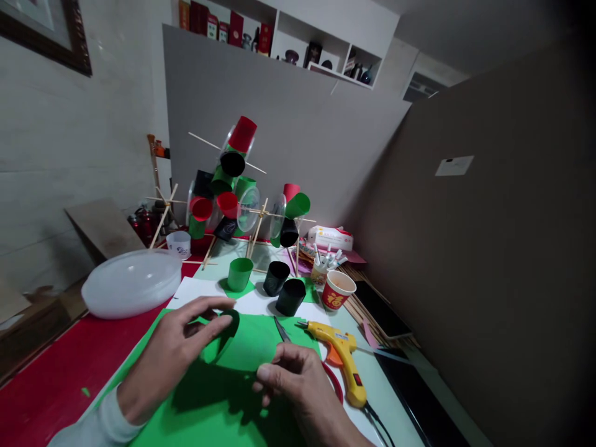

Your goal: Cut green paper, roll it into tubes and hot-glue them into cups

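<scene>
A curled piece of green paper (249, 343) is held above a large green sheet (205, 406). My left hand (179, 347) pinches its left end between thumb and fingers, where a dark opening shows. At the other end, my right hand (300, 375) grips the lower right edge with thumb and fingertips. Scissors (281, 329) lie just behind the right hand, partly hidden, a red handle showing beside it. To the right of that hand rests a yellow glue gun (344, 357), its nozzle pointing back left.
Beyond my hands stand a green cup (239, 275), two black cups (291, 297) and a red paper cup (338, 290). Stick frames (263, 214) carry red, green and black cups behind them. A translucent lid (133, 282) is at left, a tablet (382, 309) at right.
</scene>
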Tool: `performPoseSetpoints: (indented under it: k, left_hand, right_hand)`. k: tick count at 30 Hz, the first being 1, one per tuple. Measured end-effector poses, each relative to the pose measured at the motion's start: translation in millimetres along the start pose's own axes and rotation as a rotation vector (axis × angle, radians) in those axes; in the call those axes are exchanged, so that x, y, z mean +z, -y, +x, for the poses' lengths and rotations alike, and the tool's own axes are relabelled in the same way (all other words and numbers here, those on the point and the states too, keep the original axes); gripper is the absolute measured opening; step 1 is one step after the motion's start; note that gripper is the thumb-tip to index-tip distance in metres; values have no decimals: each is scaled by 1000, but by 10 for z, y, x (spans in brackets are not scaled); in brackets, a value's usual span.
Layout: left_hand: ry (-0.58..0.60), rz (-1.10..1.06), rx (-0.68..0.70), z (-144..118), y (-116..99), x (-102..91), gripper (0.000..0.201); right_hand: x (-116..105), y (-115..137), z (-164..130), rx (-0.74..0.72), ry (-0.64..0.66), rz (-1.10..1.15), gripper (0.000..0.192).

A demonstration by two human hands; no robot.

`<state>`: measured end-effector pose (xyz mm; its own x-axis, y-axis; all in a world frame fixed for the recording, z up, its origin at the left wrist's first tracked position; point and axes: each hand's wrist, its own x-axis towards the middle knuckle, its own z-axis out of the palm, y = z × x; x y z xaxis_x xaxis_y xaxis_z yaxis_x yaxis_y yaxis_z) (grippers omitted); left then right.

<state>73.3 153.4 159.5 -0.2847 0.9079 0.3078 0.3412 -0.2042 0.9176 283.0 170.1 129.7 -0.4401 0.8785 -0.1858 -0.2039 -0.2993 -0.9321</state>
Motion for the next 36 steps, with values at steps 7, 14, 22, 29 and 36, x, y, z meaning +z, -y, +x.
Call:
performPoseSetpoints:
  k: [7, 14, 22, 29, 36]
  left_hand:
    - [-3, 0, -69, -34, 12, 106, 18]
    - [87, -136, -208, -43, -13, 139, 21]
    - [-16, -250, -288, -63, 265, 200, 34]
    - [35, -215, -237, -105, 161, 253, 38]
    - [84, -146, -197, -155, 178, 235, 56]
  right_hand:
    - [-39, -77, 20, -21, 4, -61, 54]
    - [-51, -75, 36, -138, -99, 40, 65]
    - [-2, -20, -156, -452, -47, -552, 29]
    - [-6, -40, -190, -490, 68, -776, 23]
    - [-48, 35, -85, -250, 23, -411, 24]
